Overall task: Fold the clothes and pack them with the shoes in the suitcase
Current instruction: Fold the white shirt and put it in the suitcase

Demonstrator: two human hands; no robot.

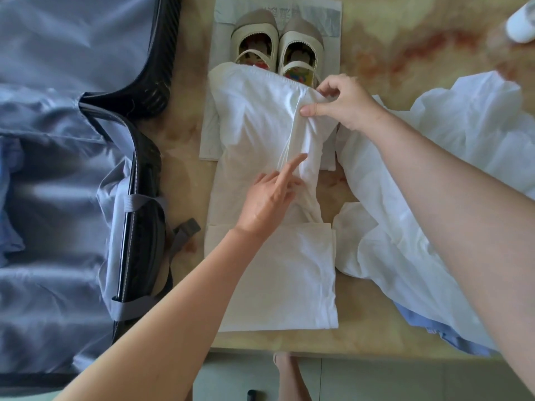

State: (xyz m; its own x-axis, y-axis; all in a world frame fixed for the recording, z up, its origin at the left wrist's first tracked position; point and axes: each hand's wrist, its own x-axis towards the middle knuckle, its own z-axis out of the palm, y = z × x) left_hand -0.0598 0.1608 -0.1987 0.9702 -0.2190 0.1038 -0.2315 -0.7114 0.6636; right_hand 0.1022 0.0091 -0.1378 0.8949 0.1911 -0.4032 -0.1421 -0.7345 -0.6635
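White trousers (254, 134) lie lengthwise in the middle of the table, the leg ends folded up near the front edge. My right hand (341, 102) pinches the cloth at the waistband's right corner. My left hand (269, 198) rests on the middle of the trousers with its forefinger stretched out along a crease. A pair of beige strap shoes (278, 44) stands on a sheet of paper just behind the waistband. The open suitcase (63, 169) with blue-grey lining fills the left side.
A heap of white cloth (434, 157) lies at the right, over a blue garment (434, 328) at the table's front edge. A white object (521, 24) sits at the far right corner. The marbled table (405, 39) ends just below the trousers.
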